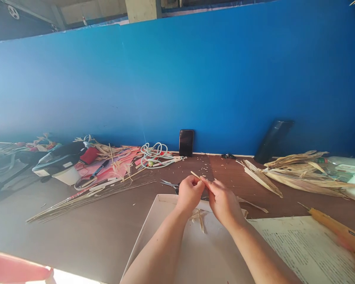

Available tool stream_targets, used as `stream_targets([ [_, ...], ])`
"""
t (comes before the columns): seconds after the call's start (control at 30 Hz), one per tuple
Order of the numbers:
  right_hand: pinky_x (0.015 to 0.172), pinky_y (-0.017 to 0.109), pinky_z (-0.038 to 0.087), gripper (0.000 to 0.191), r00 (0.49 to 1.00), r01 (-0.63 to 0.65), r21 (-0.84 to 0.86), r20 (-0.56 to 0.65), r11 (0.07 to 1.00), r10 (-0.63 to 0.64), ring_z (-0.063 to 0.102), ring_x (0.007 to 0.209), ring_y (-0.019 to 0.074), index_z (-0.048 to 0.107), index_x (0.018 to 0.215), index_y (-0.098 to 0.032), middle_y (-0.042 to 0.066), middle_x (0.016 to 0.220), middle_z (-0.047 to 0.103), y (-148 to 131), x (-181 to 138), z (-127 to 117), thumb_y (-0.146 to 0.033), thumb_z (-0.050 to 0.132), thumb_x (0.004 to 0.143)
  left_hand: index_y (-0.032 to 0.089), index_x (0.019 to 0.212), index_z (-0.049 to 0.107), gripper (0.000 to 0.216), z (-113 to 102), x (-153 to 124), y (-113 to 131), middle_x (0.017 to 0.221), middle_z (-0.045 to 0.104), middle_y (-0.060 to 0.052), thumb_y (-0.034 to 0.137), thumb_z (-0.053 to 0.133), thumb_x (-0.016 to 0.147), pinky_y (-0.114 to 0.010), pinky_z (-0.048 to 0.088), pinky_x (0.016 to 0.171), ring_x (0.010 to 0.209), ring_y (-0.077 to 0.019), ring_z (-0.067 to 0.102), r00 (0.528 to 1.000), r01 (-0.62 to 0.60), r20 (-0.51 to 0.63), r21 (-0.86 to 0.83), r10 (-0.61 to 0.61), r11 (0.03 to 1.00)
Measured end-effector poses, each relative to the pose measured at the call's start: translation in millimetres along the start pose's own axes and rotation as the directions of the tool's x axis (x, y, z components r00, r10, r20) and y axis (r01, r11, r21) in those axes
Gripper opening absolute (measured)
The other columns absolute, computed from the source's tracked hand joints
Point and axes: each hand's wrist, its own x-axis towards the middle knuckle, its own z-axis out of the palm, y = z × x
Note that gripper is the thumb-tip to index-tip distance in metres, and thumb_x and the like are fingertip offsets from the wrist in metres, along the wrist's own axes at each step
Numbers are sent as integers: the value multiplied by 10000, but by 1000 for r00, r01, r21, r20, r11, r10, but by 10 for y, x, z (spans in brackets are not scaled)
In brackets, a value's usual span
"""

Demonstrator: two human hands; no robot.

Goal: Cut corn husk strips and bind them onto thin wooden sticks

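My left hand point(189, 193) and my right hand point(222, 199) meet above the far end of a shallow white box point(149, 223). Between the pinched fingers of my left hand is a thin pale-tan strip point(195, 174), its tip sticking out up and to the left. My right fingertips are closed at the strip's near end, touching my left hand. Fingers hide most of the strip. Several cut pale strips point(201, 221) lie inside the box below my hands. Scissors point(169, 184) lie just beyond the box, partly hidden by my left hand.
A phone point(186, 142) stands against the blue wall point(225, 79). Dried husks point(301, 175) lie at the right, near a wooden-handled awl point(328, 223) and a printed sheet point(296, 244). Thin stalks point(97, 199), a coiled pale cord point(156, 156) and clutter fill the left side.
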Motion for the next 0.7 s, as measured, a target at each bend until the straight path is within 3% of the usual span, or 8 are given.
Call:
stream_targets([
  [0.27, 631, 269, 420, 455, 992, -57, -3, -108, 998, 57, 609, 750, 185, 537, 1251, -267, 48, 860, 630, 104, 12, -17, -136, 353, 856, 161, 588, 531, 125, -2, -24, 5, 517, 491, 25, 246, 497, 673, -201, 276, 460, 495, -84, 379, 998, 43, 52, -27, -41, 999],
  [0.37, 657, 272, 429, 419, 983, -107, 136, -132, 985, 125, 612, 756, 178, 573, 1212, -262, 46, 870, 656, 164, 39, 7, -173, 373, 855, 157, 592, 549, 118, -1, -25, 11, 510, 497, 25, 227, 489, 665, -200, 266, 446, 477, -79, 371, 997, 55, 66, -48, -51, 997],
  [0.43, 646, 278, 435, 383, 963, -201, 264, -126, 943, 240, 609, 713, 173, 592, 1191, -256, 46, 853, 674, 214, 70, 14, -243, 398, 861, 153, 579, 555, 122, -5, -8, -1, 492, 488, 26, 219, 490, 659, -199, 257, 437, 463, -76, 365, 996, 65, 62, -60, -62, 996],
  [0.53, 532, 274, 419, 431, 875, -374, 495, -93, 784, 475, 564, 569, 156, 561, 1221, -238, 42, 788, 679, 277, 121, -28, -386, 474, 826, 146, 608, 592, 125, -14, 44, -46, 504, 510, 18, 226, 508, 655, -196, 256, 431, 449, -71, 366, 994, 104, 31, -96, -101, 990],
  [0.6, 449, 243, 376, 535, 827, -385, 695, -33, 607, 561, 517, 510, 128, 502, 1267, -235, 34, 790, 666, 276, 141, -82, -446, 537, 777, 142, 671, 621, 148, -18, 83, -86, 559, 558, 3, 252, 523, 665, -194, 266, 432, 445, -64, 370, 990, 140, 25, -157, -138, 978],
  [0.7, 394, 188, 297, 577, 851, -368, 868, 170, 334, 497, 481, 509, 94, 487, 1258, -258, 11, 785, 632, 178, 134, -147, -460, 606, 730, 145, 735, 638, 190, -11, 114, -140, 611, 591, -8, 290, 523, 692, -191, 276, 431, 447, -61, 379, 989, 149, 53, -220, -140, 964],
])
